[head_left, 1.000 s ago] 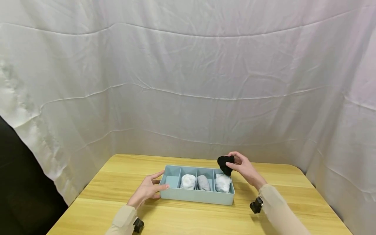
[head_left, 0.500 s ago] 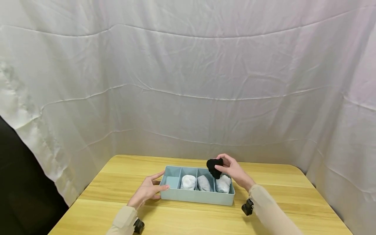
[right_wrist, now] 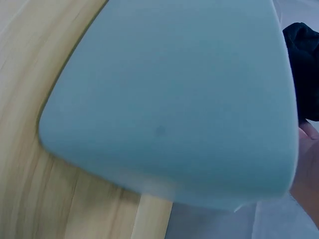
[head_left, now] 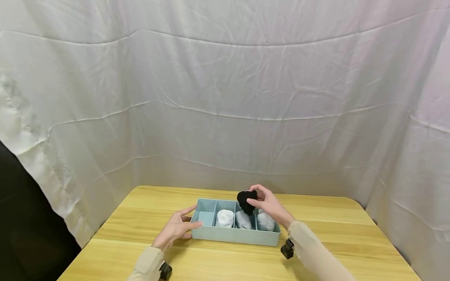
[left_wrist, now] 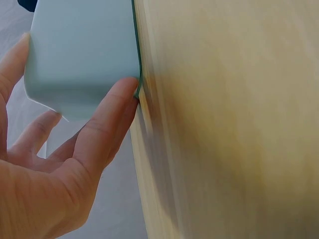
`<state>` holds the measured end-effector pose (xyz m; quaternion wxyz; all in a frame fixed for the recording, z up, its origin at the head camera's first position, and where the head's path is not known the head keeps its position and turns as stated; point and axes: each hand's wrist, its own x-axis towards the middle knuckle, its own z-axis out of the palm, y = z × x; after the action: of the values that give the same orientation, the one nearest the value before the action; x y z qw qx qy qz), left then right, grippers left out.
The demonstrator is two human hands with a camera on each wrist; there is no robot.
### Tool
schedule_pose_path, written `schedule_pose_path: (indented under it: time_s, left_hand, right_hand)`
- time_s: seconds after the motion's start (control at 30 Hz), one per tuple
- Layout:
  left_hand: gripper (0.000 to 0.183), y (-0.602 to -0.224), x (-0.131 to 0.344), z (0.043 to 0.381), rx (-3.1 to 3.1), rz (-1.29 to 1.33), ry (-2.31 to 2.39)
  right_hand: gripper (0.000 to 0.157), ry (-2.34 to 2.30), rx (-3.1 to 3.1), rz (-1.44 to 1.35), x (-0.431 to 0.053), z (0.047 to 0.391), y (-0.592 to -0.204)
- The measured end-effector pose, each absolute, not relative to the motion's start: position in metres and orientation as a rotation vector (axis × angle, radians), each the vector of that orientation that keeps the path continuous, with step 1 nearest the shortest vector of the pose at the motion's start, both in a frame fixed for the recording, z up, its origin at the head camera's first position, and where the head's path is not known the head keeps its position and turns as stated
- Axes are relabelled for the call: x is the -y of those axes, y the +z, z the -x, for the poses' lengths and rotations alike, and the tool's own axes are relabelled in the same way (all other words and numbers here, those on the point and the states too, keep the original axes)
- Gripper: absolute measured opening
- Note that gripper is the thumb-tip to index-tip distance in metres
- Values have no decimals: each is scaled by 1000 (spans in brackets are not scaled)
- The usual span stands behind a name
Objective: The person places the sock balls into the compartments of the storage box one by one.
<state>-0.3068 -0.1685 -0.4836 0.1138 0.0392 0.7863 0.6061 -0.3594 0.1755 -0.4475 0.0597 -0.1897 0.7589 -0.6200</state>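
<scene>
A long light-blue storage box [head_left: 235,236] with a row of compartments sits on the table. My left hand [head_left: 175,227] grips its left end, thumb at the front wall and fingers round the end, as the left wrist view of the box [left_wrist: 84,50] confirms. Between thumb and fingers, my right hand [head_left: 270,203] pinches a black rolled-up sock [head_left: 246,201] over the third compartment from the left. Below it lies a grey rolled sock [head_left: 243,221], partly covered. A white rolled sock [head_left: 225,218] fills the second compartment; a pale one [head_left: 265,221] is in the rightmost. The leftmost compartment is bare.
The light wooden table [head_left: 225,263] carries the box near its middle. Behind and at both sides hang pale grey curtains [head_left: 246,97]. A dark area [head_left: 28,218] shows past the curtain at the left.
My right hand has carried the black sock leftward, from over the rightmost compartment to over the third one. The left hand and the box have stayed in place.
</scene>
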Motion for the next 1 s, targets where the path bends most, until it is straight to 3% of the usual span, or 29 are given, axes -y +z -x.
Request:
schedule_pose_path:
  time_s: [1.0]
  left_hand:
    - [85, -485, 169, 307, -2330, -85, 1774]
  right_hand:
    - [34, -1919, -2221, 605, -112, 352, -453]
